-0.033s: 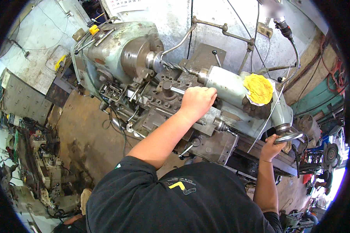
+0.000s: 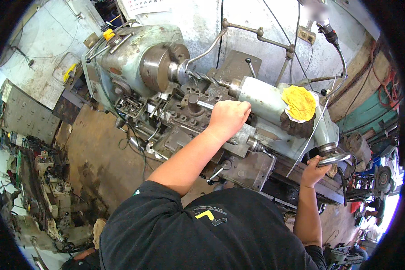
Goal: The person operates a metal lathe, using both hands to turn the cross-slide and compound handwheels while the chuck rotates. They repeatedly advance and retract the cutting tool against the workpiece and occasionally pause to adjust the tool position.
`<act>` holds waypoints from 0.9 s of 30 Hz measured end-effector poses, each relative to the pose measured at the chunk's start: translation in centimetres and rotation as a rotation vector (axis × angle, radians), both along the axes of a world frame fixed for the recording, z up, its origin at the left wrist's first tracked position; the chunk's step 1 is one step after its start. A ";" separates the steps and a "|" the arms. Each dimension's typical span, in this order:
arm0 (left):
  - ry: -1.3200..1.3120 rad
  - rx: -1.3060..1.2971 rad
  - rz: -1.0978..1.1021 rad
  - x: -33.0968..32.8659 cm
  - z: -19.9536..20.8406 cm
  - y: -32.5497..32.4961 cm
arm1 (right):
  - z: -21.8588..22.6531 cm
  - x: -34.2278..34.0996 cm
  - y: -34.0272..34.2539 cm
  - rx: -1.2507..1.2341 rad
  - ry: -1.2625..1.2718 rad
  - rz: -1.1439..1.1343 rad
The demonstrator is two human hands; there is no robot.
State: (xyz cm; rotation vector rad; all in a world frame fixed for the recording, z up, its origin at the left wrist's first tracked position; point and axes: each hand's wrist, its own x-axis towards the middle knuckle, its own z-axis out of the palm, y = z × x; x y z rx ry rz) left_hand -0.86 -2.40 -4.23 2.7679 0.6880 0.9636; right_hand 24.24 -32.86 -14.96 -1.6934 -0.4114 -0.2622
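In front of me stands a green-grey metal lathe. My left hand (image 2: 229, 119) is closed round the end of the tool post handle (image 2: 205, 105), its fingers curled over the top. My right hand (image 2: 314, 172) grips the rim of the tailstock handwheel (image 2: 337, 158) at the right end. A long twist drill (image 2: 203, 77) sticks out of the tailstock (image 2: 262, 93) towards the chuck (image 2: 159, 67). Its tip meets a round metal workpiece (image 2: 179, 71) in the chuck; how deep it sits is hidden. The square tool post (image 2: 193, 114) lies between chuck and left hand.
A yellow cloth (image 2: 298, 103) and dark gloves lie on the tailstock. A thin pale rod (image 2: 311, 128) leans across it. A jointed coolant pipe (image 2: 243, 28) reaches over the drill. A flexible lamp arm (image 2: 344, 60) hangs at right. Another machine (image 2: 49, 193) stands at left.
The chuck's jaws show at a different angle, so it has turned. Both hands stay in place on the handle and the handwheel.
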 end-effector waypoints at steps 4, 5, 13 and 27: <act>-0.012 0.007 0.004 0.2 0.2 0.5 | -0.2 0.3 0.4 0.068 0.015 0.058; -0.006 0.009 -0.001 0.2 0.2 0.6 | -0.2 0.3 0.5 0.054 -0.018 0.049; -0.014 0.029 0.005 0.2 0.1 0.6 | 0.1 0.0 0.6 0.067 0.010 0.059; -0.007 0.007 -0.007 0.1 0.2 0.6 | -0.2 -0.3 0.3 0.058 -0.042 0.131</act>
